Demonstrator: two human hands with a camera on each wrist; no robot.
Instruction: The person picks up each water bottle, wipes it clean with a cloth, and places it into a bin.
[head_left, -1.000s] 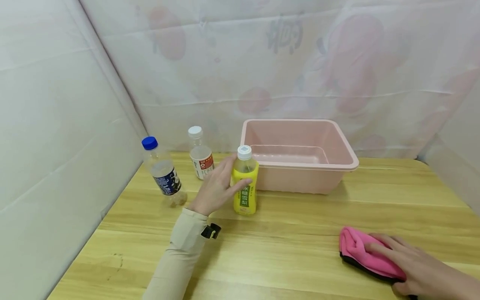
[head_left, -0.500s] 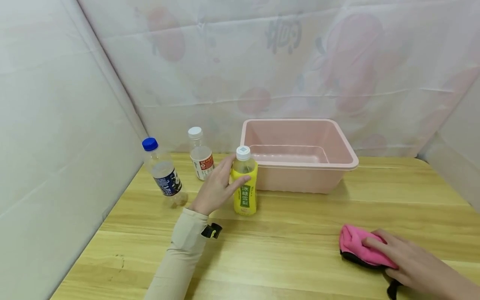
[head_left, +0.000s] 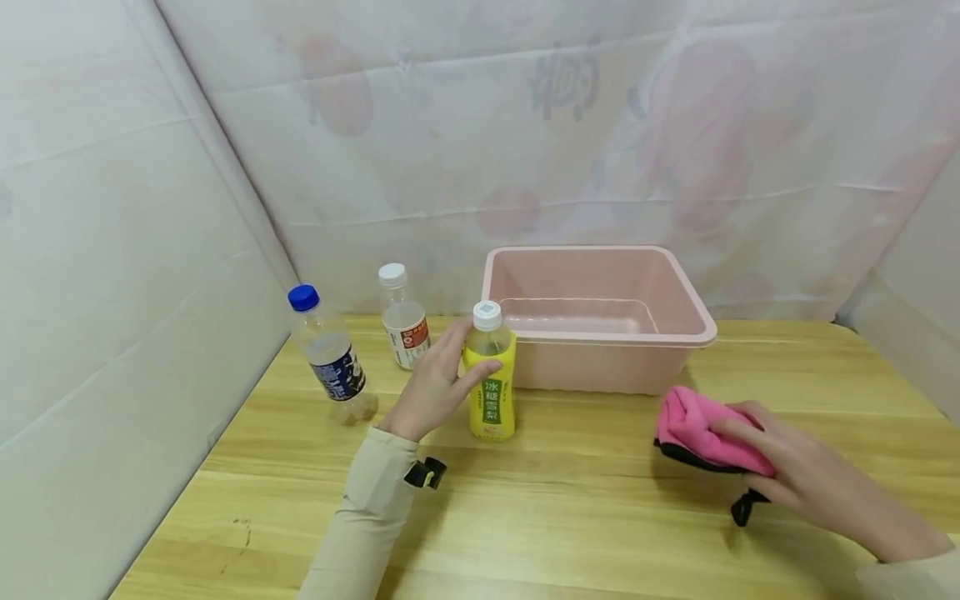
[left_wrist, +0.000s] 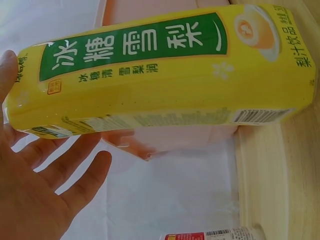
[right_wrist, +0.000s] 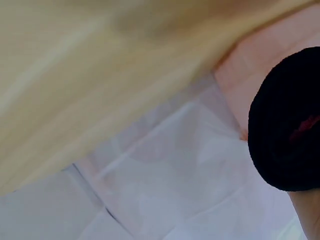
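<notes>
My left hand point(head_left: 432, 381) grips the upper part of an upright drink bottle point(head_left: 492, 400) with a yellow label and white cap, standing on the table. In the left wrist view, the bottle's label point(left_wrist: 150, 55) fills the upper part, with the thumb at its near side and the fingers behind. On the right, a folded pink cloth point(head_left: 701, 429) with black edging and a dangling black loop is held in my right hand point(head_left: 787, 467), raised over the table. The right wrist view shows the cloth's black side point(right_wrist: 280, 125), while most of the hand is hidden.
Behind the yellow bottle stands a pink plastic tub point(head_left: 600, 362). To the left are a bottle with a blue cap point(head_left: 337, 375) and a white-capped bottle point(head_left: 407, 333). White printed curtains point(head_left: 450, 125) close off the wooden table's point(head_left: 570, 500) back and sides.
The right hand has lifted the pink cloth off the table and carried it left and toward the tub. The left hand keeps its grip on the yellow-labelled bottle, which stays in place.
</notes>
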